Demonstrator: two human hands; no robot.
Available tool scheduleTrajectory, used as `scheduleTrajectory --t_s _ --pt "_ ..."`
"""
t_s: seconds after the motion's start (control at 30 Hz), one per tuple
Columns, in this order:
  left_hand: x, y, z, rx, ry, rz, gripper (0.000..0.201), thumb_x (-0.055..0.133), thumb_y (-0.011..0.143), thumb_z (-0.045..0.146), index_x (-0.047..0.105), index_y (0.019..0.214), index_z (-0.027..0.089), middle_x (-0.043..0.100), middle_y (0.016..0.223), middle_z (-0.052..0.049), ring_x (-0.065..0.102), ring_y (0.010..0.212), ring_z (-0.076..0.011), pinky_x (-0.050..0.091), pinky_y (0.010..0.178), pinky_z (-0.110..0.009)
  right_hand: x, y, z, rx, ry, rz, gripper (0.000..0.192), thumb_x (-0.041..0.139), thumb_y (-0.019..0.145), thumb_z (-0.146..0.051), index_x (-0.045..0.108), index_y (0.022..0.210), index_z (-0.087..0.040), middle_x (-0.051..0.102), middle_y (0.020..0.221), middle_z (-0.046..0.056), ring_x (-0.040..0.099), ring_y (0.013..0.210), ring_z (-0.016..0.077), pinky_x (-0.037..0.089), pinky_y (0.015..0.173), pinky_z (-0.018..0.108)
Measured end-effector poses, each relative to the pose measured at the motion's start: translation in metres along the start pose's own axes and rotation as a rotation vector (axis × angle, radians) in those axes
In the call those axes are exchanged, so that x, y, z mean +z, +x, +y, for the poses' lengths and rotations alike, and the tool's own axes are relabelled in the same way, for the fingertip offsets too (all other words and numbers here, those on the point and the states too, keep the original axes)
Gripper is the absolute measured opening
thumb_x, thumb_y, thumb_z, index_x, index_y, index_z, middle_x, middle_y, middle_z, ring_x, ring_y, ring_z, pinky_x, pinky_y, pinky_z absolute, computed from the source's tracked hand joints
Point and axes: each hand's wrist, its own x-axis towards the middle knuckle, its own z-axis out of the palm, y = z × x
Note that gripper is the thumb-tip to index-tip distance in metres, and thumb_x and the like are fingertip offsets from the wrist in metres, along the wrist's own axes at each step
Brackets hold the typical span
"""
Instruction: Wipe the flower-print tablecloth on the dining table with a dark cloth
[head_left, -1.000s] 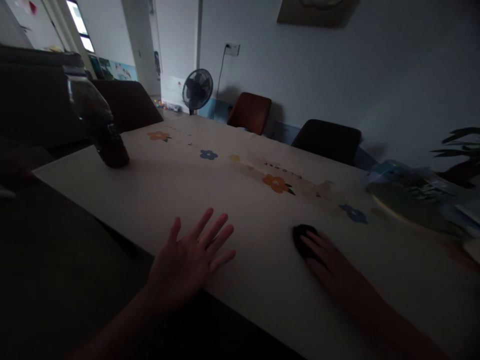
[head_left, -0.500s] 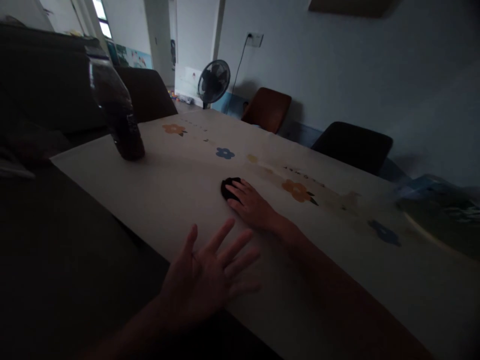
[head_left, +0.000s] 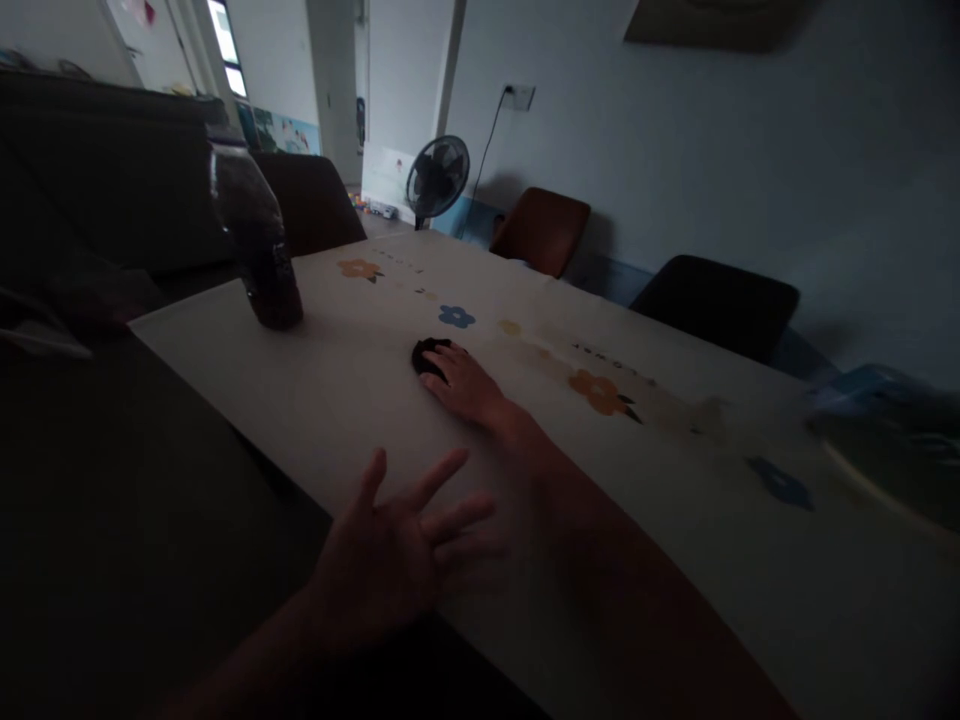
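Observation:
My right hand (head_left: pixel 466 387) lies over a small black cloth (head_left: pixel 430 358), pressing it flat against the pale tablecloth (head_left: pixel 352 400). Only the cloth's far left part shows; my fingers and palm hide the rest, and its folds are too dark to make out. Nearer to me, my left hand (head_left: pixel 397 560) hovers by the table's front edge, palm turned up and fingers spread, with nothing in it. Orange and blue printed flowers run along the tablecloth beyond my right hand.
A tall clear bottle (head_left: pixel 259 240) with dark contents stands at the table's left. A blurred round thing (head_left: pixel 885 460) lies at the far right. Behind the table are a brown chair (head_left: pixel 541 230), a black chair (head_left: pixel 716 305) and a fan (head_left: pixel 437 177).
My right hand has slid the black cloth to the left over the table, towards the bottle. My left hand has dipped slightly and stays spread. The view has shifted a little.

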Motion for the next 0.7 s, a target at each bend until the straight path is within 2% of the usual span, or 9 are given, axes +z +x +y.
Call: scheduleTrajectory --t_s 0.07,0.13,0.27,0.33,0.37,0.47,0.57,0.63,0.7 --pt "0.002 -0.007 0.011 0.078 0.200 0.068 0.072 0.012 0.098 0.067 0.059 0.137 0.029 0.071 0.120 -0.002 0.068 0.110 -0.0225 0.051 0.101 -0.041 -0.001 -0.022 0.003 -0.019 0.003 0.006 0.051 0.045 0.103 -0.039 0.049 0.147 -0.013 0.040 0.153 0.011 0.026 0.146 0.0305 0.023 0.122 0.047" --pt "0.002 -0.021 0.026 0.262 0.606 0.185 0.070 0.013 0.098 0.066 0.062 0.133 0.031 0.074 0.112 -0.002 0.071 0.101 -0.0242 0.055 0.094 -0.043 -0.002 -0.052 0.009 -0.050 0.025 0.026 0.051 0.045 0.102 -0.039 0.050 0.146 -0.014 0.040 0.153 0.011 0.026 0.147 0.0288 0.023 0.122 0.048" --pt "-0.018 -0.062 0.065 0.718 1.967 0.398 0.046 0.036 0.101 0.053 0.060 0.134 0.032 0.067 0.129 -0.004 0.059 0.126 -0.0277 0.043 0.108 -0.047 -0.005 -0.128 0.031 -0.074 0.071 0.079 0.052 0.041 0.103 -0.045 0.052 0.144 -0.016 0.041 0.153 0.010 0.024 0.148 0.0282 0.025 0.122 0.052" --pt "-0.038 -0.080 0.082 0.829 2.530 0.358 0.043 0.049 0.099 0.039 0.054 0.140 0.030 0.058 0.141 -0.007 0.046 0.139 -0.0278 0.027 0.121 -0.049 -0.009 -0.173 0.044 -0.033 0.069 0.107 0.053 0.037 0.104 -0.049 0.052 0.145 -0.018 0.041 0.153 0.010 0.024 0.148 0.0280 0.027 0.121 0.053" --pt "-0.050 -0.085 0.089 0.855 2.699 0.315 0.046 0.051 0.098 0.032 0.051 0.144 0.028 0.055 0.144 -0.008 0.042 0.142 -0.0274 0.021 0.123 -0.049 -0.010 -0.197 0.051 -0.004 0.060 0.125 0.054 0.036 0.104 -0.050 0.052 0.145 -0.020 0.040 0.153 0.009 0.024 0.148 0.0279 0.029 0.120 0.053" --pt "-0.079 -0.090 0.097 0.909 2.848 0.268 0.048 0.044 0.097 0.022 0.047 0.146 0.023 0.058 0.140 -0.012 0.044 0.140 -0.0259 0.021 0.123 -0.049 -0.011 -0.267 0.070 0.081 0.000 0.179 0.052 0.035 0.104 -0.051 0.051 0.146 -0.025 0.041 0.153 0.008 0.027 0.146 0.0293 0.035 0.116 0.057" --pt "-0.094 -0.083 0.093 1.090 2.784 0.350 0.041 0.037 0.098 0.026 0.057 0.134 0.023 0.067 0.121 -0.011 0.057 0.123 -0.0263 0.028 0.117 -0.050 -0.003 -0.324 0.087 0.167 -0.089 0.257 0.049 0.036 0.104 -0.050 0.051 0.146 -0.030 0.040 0.154 0.007 0.032 0.144 0.0320 0.037 0.112 0.063" --pt "-0.100 -0.078 0.088 1.203 2.714 0.415 0.040 0.033 0.098 0.027 0.062 0.125 0.024 0.068 0.113 -0.011 0.060 0.113 -0.0261 0.030 0.115 -0.051 0.005 -0.348 0.094 0.211 -0.124 0.305 0.049 0.037 0.104 -0.049 0.050 0.147 -0.030 0.039 0.154 0.006 0.032 0.144 0.0327 0.039 0.110 0.064" --pt "-0.104 -0.079 0.085 1.187 2.638 0.481 0.039 0.033 0.098 0.028 0.065 0.119 0.024 0.066 0.112 -0.011 0.059 0.108 -0.0263 0.028 0.114 -0.052 0.011 -0.357 0.097 0.244 -0.143 0.323 0.050 0.035 0.104 -0.049 0.049 0.148 -0.030 0.037 0.156 0.005 0.030 0.145 0.0323 0.040 0.110 0.063"
